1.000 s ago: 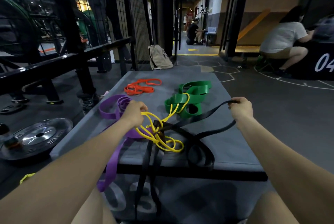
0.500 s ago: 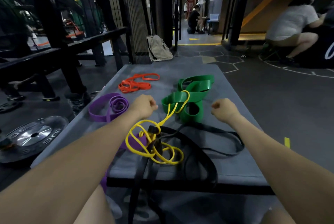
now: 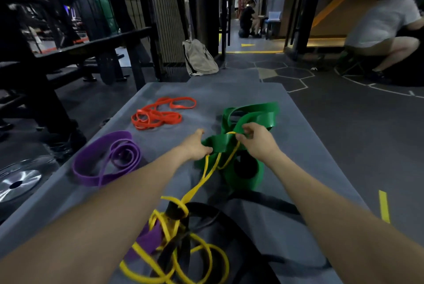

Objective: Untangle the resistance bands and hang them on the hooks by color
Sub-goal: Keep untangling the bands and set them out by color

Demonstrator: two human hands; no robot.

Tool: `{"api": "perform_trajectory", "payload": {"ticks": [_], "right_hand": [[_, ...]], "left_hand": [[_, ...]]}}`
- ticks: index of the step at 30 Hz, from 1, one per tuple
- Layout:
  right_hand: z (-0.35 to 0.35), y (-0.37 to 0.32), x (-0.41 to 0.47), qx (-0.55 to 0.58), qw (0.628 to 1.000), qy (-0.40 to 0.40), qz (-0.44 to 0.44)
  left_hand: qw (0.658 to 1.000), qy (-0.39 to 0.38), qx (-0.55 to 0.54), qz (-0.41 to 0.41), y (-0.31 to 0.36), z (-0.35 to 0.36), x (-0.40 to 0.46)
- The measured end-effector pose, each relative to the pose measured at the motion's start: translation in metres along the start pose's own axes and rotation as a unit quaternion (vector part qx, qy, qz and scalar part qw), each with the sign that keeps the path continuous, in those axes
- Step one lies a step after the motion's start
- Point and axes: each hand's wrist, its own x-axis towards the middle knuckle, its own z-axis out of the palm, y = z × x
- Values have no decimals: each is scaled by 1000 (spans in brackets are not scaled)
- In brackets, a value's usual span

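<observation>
Left hand (image 3: 197, 146) grips the wide green rubber band (image 3: 250, 118) as anchor — right hand (image 3: 257, 139) pinches the thin yellow band's (image 3: 206, 173) loop, fingers curled, to free it.

Green band (image 3: 250, 118), yellow band (image 3: 197, 188), purple band (image 3: 101, 164), orange-red band (image 3: 158, 114), seemingly black band (image 3: 206, 212), grey mat (image 3: 298, 146).

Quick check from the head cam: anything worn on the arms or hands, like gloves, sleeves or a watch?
Nothing worn shows. The left hand and right hand are bare, with no gloves, rings or wristbands visible. Both forearms are bare to the frame edge, with no sleeve in view.
</observation>
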Motion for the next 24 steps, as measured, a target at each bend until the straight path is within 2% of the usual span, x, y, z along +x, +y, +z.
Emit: {"api": "perform_trajectory", "payload": {"ticks": [2,5,8,12,14,16,20,22,24], "right_hand": [[9,1,12,-22,999,-16,-21],[15,5,21,-53,998,-21,-28],[9,-2,24,29,998,32,-38],[-3,-42,26,113,986,91,-87],[-10,-63,27,115,982,108,-103],[-14,-75,27,110,983,110,-96],[-5,-69,17,35,992,109,-47],[3,-53,11,7,995,100,8],[6,-35,6,25,993,83,84]], "left_hand": [[998,-32,-48,8,-3,0,8],[998,-30,-12,56,-5,-12,11],[992,73,14,97,-5,-40,12],[965,219,-1,147,21,-88,10],[949,287,-23,132,34,-114,7],[942,314,-27,114,35,-131,4],[949,303,-56,65,-1,-128,-6],[955,289,-60,12,-22,-115,-16],[961,272,-28,-38,-41,-106,-23]]}}
